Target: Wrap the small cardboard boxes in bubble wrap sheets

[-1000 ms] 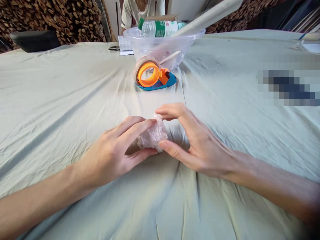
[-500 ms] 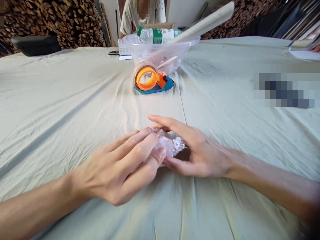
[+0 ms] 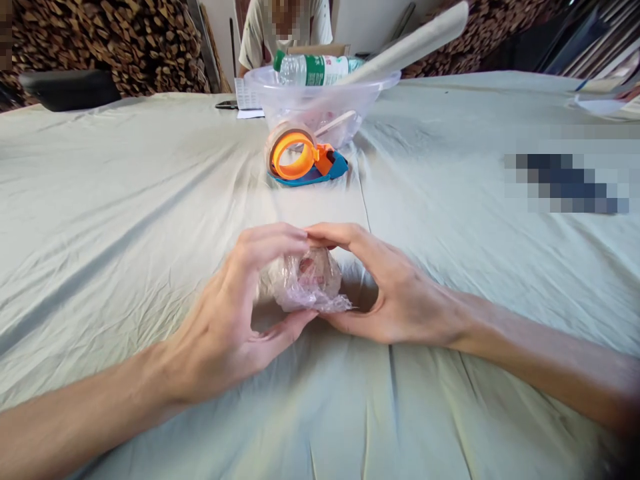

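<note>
A small bundle wrapped in crinkled clear plastic [image 3: 313, 280] sits on the cloth in front of me; a reddish-brown spot shows through its wrapping. From the left, my left hand [image 3: 227, 307] curves around it, fingertips at its far side and thumb along its near edge. Opposite, my right hand [image 3: 395, 293] forms a matching arch, its fingertips meeting those of the left at the top and its thumb close to the other thumb. Gaps show between both palms and the bundle. What the far fingertips press on is partly hidden.
An orange tape dispenser [image 3: 295, 157] with a tape roll stands beyond my hands. Behind it a translucent plastic basin [image 3: 270, 100] holds a green-capped bottle [image 3: 315, 70] and a long white tube [image 3: 420, 40]. A black case [image 3: 70, 90] lies far left; a person [image 3: 255, 33] is across the table.
My left hand has gone from lying over the bundle to arching around its left side, uncovering more of it. My right hand's fingers now touch the left's at the top.
</note>
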Tool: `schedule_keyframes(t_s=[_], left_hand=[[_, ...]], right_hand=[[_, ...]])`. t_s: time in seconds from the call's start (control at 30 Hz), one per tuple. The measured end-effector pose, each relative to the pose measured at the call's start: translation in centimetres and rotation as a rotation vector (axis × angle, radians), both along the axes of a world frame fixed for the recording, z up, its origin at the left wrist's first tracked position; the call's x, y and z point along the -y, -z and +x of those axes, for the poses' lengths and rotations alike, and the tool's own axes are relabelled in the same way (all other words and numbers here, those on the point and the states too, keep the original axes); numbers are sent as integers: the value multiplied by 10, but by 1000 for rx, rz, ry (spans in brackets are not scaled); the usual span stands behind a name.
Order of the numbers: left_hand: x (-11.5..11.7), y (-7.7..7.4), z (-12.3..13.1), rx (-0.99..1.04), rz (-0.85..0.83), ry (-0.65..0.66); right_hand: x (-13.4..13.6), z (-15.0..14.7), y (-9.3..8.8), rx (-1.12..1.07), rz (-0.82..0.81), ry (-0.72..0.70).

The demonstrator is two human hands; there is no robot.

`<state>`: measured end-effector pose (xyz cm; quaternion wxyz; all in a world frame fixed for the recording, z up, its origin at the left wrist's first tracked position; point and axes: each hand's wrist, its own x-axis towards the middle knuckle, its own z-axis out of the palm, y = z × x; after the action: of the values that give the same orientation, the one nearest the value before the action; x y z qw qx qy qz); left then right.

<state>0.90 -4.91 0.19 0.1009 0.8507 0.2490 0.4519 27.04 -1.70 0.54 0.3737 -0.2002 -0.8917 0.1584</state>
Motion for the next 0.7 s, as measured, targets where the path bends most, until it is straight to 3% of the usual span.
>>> schedule_keyframes(t_s=[0.23, 0.37, 0.47, 0.53, 0.6, 0.63, 0.7], left_hand=[[4, -8, 2, -18, -553, -69], [3, -14, 2, 10, -572, -47], [2, -16, -3, -21, -510, -43], [1, -16, -8, -109, -509, -130], [0, -15, -13, -130, -527, -162], [-1, -13, -16, -136, -539, -155], [-2, -8, -21, -125, -540, -175]], right_hand=[[-3, 4, 4, 0, -8, -16], [-10, 11, 2, 60, -56, -33], [-14, 20, -23, 20, -104, -8], [-6, 31, -48, -127, -30, 128], [15, 45, -73, -282, 128, 373], [32, 54, -82, -282, 147, 588], [71, 74, -89, -33, 139, 698]])
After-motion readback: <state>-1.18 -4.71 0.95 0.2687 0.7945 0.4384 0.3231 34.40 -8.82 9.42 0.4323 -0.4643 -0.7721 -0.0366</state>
